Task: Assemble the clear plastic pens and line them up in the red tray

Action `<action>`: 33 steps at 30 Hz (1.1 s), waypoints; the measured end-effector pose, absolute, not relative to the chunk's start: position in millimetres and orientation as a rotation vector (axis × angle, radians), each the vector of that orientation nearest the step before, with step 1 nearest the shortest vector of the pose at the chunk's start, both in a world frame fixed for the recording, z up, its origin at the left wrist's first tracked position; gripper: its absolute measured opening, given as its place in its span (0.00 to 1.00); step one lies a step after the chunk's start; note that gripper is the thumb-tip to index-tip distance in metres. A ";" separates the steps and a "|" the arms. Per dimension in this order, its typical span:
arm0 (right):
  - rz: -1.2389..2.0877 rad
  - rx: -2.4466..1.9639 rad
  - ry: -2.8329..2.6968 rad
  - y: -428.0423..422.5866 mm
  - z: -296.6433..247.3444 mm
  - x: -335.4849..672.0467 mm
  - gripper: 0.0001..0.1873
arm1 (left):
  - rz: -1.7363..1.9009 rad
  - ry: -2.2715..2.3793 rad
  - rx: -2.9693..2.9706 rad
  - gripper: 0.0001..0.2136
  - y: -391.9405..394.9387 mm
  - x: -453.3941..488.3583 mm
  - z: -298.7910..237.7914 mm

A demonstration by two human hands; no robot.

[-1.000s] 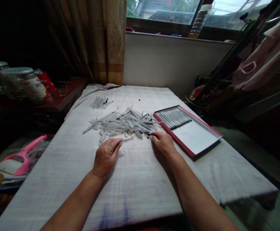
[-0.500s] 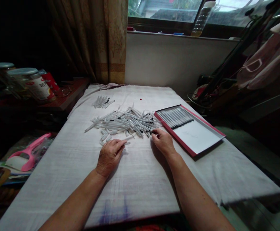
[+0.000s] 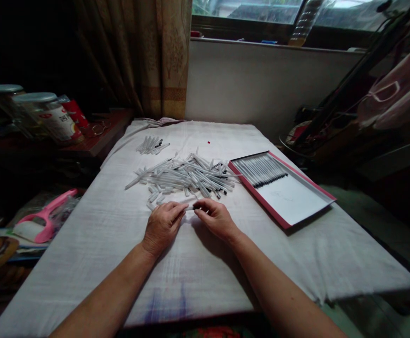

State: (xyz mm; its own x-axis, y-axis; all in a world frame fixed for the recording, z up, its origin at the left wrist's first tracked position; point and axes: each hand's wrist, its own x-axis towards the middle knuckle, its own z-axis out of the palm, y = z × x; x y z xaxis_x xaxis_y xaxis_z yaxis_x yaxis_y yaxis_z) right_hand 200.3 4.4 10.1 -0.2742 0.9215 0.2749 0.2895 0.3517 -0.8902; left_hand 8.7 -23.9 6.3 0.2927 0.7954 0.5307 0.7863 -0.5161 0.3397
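A loose pile of clear plastic pen tubes and caps lies on the white cloth-covered table. Just in front of the pile my two hands meet. My left hand pinches a small clear piece with its fingertips. My right hand pinches a thin dark-tipped piece at the same spot, and the two pieces touch end to end. A red-rimmed flat box at the right holds a row of finished pens at its far end. A smaller bunch of tubes lies further back.
Jars with lids stand on a dark shelf at the left. A pink-handled tool lies below them. A curtain and a window sill are behind the table. Clothes and a rack crowd the right side.
My right hand has left the right side of the pile with a thin piece and moved left to meet my left hand. The view has tilted down slightly.
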 end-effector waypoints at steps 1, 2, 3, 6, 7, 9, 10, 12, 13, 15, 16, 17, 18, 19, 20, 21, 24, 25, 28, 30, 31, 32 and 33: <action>0.917 -1.070 -1.774 4.1 10.1 200.2 0.08 | 1.044 1.537 2.509 0.11 -23.8 8.8 6.0; 0.897 -1.064 -1.781 4.0 9.8 200.0 0.08 | 1.041 1.532 2.506 0.11 -23.7 8.8 5.7; 0.877 -1.057 -1.787 4.0 9.1 199.8 0.08 | 1.039 1.525 2.505 0.11 -23.6 8.7 5.4; 0.811 -1.023 -1.809 4.2 6.3 199.2 0.08 | 1.036 1.497 2.513 0.12 -23.4 8.1 5.3; 0.785 -1.010 -1.818 4.3 5.3 199.1 0.08 | 1.033 1.489 2.515 0.12 -23.3 7.8 5.4; 0.735 -1.002 -1.848 4.6 3.6 199.3 0.07 | 1.029 1.477 2.517 0.12 -23.4 7.4 5.8; 0.711 -1.011 -1.873 4.7 3.0 199.5 0.07 | 1.027 1.473 2.520 0.11 -23.5 7.3 6.1; 0.668 -1.063 -1.940 5.0 2.4 200.4 0.09 | 1.031 1.464 2.534 0.11 -23.9 7.3 6.6; 0.651 -1.102 -1.975 5.1 2.5 200.9 0.11 | 1.035 1.460 2.545 0.10 -24.1 7.4 6.9; 0.643 -1.171 -2.040 4.9 3.8 202.1 0.16 | 1.040 1.453 2.563 0.10 -24.4 7.8 7.3; 0.653 -1.192 -2.063 4.5 4.9 202.7 0.18 | 1.042 1.452 2.565 0.10 -24.4 8.0 7.4; 0.670 -1.199 -2.071 4.0 6.2 203.2 0.18 | 1.043 1.454 2.563 0.10 -24.3 8.0 7.5; 0.694 -1.193 -2.064 3.4 7.5 203.5 0.16 | 1.046 1.457 2.555 0.10 -24.1 8.0 7.4; 0.721 -1.175 -2.042 2.8 8.8 203.8 0.13 | 1.048 1.460 2.544 0.10 -23.9 8.0 7.4; 0.748 -1.151 -2.017 2.2 9.8 203.8 0.10 | 1.049 1.463 2.534 0.10 -23.6 7.8 7.3; 0.769 -1.126 -1.992 1.7 10.5 203.8 0.09 | 1.049 1.463 2.527 0.10 -23.4 7.7 7.3; 0.774 -1.094 -1.978 1.5 10.7 203.4 0.07 | 1.049 1.451 2.521 0.10 -23.1 7.4 7.5; 0.762 -1.106 -1.989 1.8 10.5 203.4 0.07 | 1.047 1.448 2.523 0.10 -23.2 7.5 7.6; 0.746 -1.164 -2.021 2.7 10.1 204.4 0.12 | 1.037 1.451 2.526 0.10 -23.5 7.8 7.5; 0.758 -1.166 -2.010 2.9 10.4 205.9 0.09 | 1.032 1.457 2.521 0.10 -23.5 7.9 7.0; 0.767 -1.148 -1.999 3.0 10.7 206.7 0.08 | 1.031 1.460 2.518 0.10 -23.5 7.8 6.7; 0.771 -1.125 -1.988 3.1 10.8 207.4 0.08 | 1.031 1.461 2.517 0.10 -23.4 7.7 6.6; 0.771 -1.104 -1.982 3.2 10.9 207.9 0.08 | 1.028 1.460 2.517 0.10 -23.4 7.5 6.5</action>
State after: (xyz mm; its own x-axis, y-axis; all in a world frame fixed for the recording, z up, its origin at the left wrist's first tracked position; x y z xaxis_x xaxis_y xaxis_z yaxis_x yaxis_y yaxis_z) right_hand 207.9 3.2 10.9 -0.3666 0.8793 0.3041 0.4428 0.4523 -0.7742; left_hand 7.5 -23.4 6.5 0.3312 0.7895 0.5167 0.7526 -0.5513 0.3600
